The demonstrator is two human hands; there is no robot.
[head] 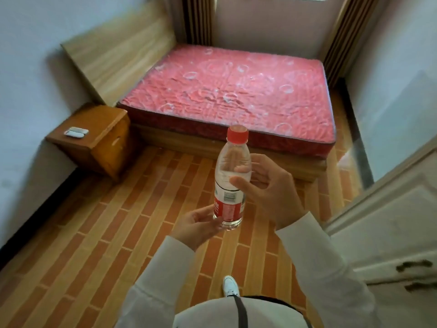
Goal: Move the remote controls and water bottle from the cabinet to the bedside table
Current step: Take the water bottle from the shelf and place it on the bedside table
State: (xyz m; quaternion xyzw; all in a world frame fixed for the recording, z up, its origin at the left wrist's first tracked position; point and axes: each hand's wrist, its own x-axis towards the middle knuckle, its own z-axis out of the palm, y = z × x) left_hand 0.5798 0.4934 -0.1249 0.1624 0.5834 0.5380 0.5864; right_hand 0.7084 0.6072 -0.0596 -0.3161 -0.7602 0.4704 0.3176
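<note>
A clear water bottle (230,178) with a red cap and a red-and-white label stands upright in mid-air over the floor. My right hand (267,185) grips its middle with thumb and fingers. My left hand (197,224) touches its base from the left, fingers curled under it. Two light-coloured remote controls (76,132) lie side by side on top of the wooden bedside table (101,140) at the left, against the wall.
A bed with a bare red mattress (227,98) and wooden headboard (118,53) fills the far side. The brick-patterned floor (118,221) lies open between me and the table. A white cabinet door (390,221) stands at the right. My shoe (230,285) shows below.
</note>
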